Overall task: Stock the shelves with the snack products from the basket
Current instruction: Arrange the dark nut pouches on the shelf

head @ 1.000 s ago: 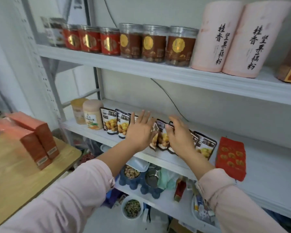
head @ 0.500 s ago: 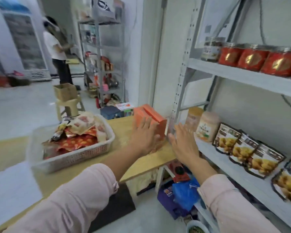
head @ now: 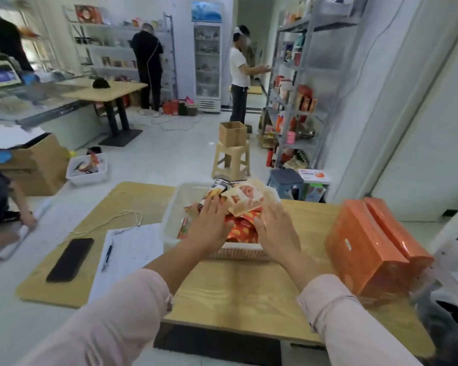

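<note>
The white basket [head: 169,223] on the table [head: 236,291] holds a heap of snack packets. The left hand [head: 209,227] lies flat on the heap, fingers straight. The right hand [head: 276,233], fingers also straight and gripping nothing, touches the heap's right side. A red packet [head: 242,229] shows between the hands. Just beyond the fingertips lie a cream packet [head: 245,198] and a dark packet [head: 220,184]. Orange boxes [head: 373,249] stand right of the right hand, and papers [head: 132,249] and a phone [head: 70,260] lie left of the left hand.
</note>
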